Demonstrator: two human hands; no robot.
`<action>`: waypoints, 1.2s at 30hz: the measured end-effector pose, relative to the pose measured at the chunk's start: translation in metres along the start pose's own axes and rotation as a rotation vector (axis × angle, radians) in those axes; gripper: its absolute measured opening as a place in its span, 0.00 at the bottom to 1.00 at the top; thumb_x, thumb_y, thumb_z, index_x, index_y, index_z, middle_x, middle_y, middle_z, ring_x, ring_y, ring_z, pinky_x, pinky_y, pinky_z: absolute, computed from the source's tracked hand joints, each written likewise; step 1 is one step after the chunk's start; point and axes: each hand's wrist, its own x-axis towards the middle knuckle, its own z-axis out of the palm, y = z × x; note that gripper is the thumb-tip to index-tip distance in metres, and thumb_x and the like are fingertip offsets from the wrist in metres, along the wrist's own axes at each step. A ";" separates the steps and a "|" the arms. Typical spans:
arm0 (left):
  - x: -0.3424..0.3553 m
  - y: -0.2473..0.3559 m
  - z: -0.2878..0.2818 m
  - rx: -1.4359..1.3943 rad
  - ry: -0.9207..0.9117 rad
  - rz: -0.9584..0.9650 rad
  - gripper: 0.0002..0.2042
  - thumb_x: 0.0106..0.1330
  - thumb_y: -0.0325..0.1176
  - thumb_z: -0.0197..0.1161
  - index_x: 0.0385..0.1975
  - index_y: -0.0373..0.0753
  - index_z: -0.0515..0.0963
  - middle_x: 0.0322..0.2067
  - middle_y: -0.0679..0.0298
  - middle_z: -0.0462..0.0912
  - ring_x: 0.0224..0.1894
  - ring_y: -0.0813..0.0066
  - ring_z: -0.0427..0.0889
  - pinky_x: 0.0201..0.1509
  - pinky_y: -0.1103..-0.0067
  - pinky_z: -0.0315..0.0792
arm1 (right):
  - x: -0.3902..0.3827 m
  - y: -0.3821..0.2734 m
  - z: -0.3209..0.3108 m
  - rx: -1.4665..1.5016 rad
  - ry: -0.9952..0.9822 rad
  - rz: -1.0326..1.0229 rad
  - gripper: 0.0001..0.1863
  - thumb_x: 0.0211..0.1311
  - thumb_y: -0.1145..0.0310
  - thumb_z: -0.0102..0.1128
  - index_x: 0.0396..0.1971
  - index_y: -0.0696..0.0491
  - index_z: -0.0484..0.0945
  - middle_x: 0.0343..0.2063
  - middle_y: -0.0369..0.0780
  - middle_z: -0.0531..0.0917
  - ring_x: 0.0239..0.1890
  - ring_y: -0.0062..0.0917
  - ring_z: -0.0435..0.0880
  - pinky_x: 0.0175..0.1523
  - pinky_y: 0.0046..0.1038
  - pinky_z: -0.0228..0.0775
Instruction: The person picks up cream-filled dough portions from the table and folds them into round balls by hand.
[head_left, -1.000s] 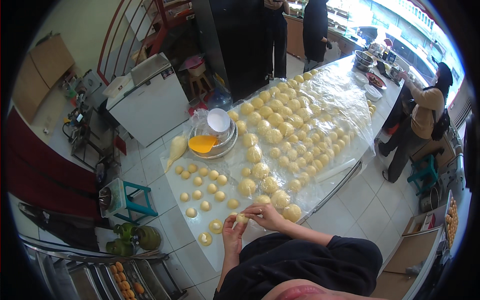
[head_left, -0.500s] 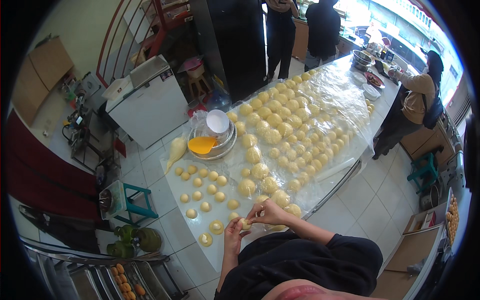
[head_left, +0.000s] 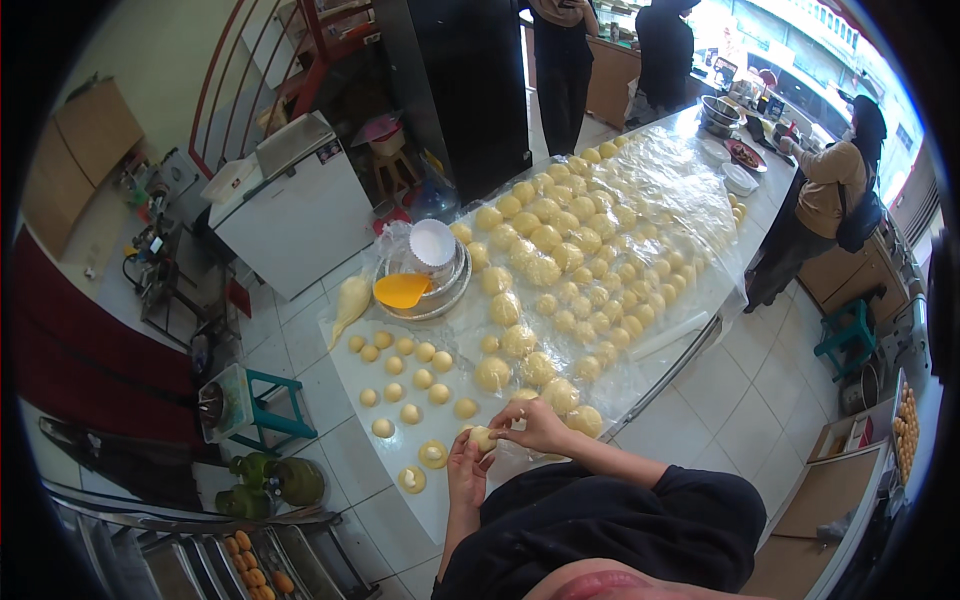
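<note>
Between my two hands, just above the near end of the table [head_left: 400,470], is a small pale dough ball [head_left: 483,438]. My left hand [head_left: 466,468] cradles it from the left and below. The fingers of my right hand [head_left: 535,424] pinch at its right edge. Two flattened dough rounds with white filling lie to the left: one dough round [head_left: 432,454] close to my left hand, another dough round [head_left: 411,480] nearer the edge. Beyond them several small dough balls [head_left: 423,379] sit in loose rows. Larger dough balls [head_left: 493,375] lie ahead under clear plastic sheeting [head_left: 690,215].
A filled piping bag [head_left: 352,303] lies by the left edge, beside metal bowls [head_left: 450,300] holding an orange scraper [head_left: 402,290] and white paper cups [head_left: 432,243]. A person [head_left: 835,190] stands at the table's far right. Green gas cylinders [head_left: 298,481] and a green stool [head_left: 270,405] stand at left.
The dough ball has shifted slightly left and up, and its surface looks rounder and more closed. At the far right, the person's arm has moved. Another person at the back has shifted right.
</note>
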 end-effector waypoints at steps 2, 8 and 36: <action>-0.001 0.002 0.001 0.069 -0.015 0.016 0.13 0.59 0.32 0.53 0.43 0.38 0.65 0.38 0.65 0.73 0.37 0.77 0.76 0.35 0.81 0.76 | 0.001 -0.006 -0.004 0.006 0.010 0.003 0.09 0.41 0.71 0.63 0.26 0.52 0.79 0.24 0.38 0.78 0.28 0.26 0.76 0.33 0.25 0.67; -0.004 0.018 0.024 0.062 -0.117 -0.106 0.13 0.59 0.31 0.53 0.43 0.37 0.65 0.38 0.64 0.74 0.38 0.75 0.76 0.40 0.80 0.74 | -0.005 0.018 0.000 -0.151 -0.137 -0.020 0.09 0.40 0.70 0.64 0.26 0.52 0.79 0.24 0.37 0.78 0.27 0.25 0.76 0.32 0.24 0.67; 0.008 -0.001 0.000 -0.135 0.009 -0.040 0.13 0.57 0.28 0.56 0.40 0.40 0.64 0.37 0.60 0.74 0.37 0.74 0.77 0.42 0.81 0.75 | -0.013 0.031 0.020 0.166 0.123 -0.020 0.08 0.41 0.71 0.62 0.26 0.52 0.79 0.23 0.38 0.79 0.30 0.27 0.76 0.36 0.28 0.67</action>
